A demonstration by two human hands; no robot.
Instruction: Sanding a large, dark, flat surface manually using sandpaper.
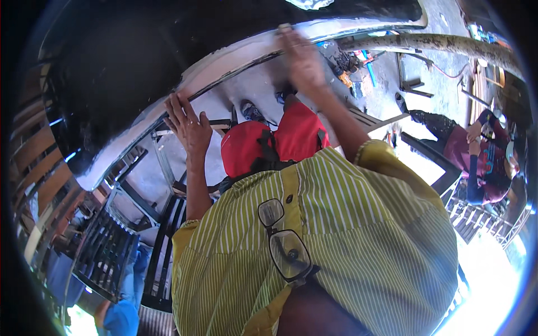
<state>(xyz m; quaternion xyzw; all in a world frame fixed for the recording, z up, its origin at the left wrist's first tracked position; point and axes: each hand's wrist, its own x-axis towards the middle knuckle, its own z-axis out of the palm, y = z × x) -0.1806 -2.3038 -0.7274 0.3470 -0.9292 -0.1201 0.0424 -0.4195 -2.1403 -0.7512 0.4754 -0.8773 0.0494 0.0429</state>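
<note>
Currently resting one left hand (pixel 190 126), fingers spread, on one black, pale-edged panel (pixel 129 73) ahead; apart, reaching one right hand (pixel 304 67) over it, blurred, grip unclear; plus one other person (pixel 485 162), gray floor (pixel 386 78).

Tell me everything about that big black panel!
The black panel is broad and shiny, with a pale, uneven band along its near edge and a white patch, maybe glare, farther away. I can't tell its material. It sits above the floor. The left hand touches that edge; the blurred right hand is over the band.
</note>
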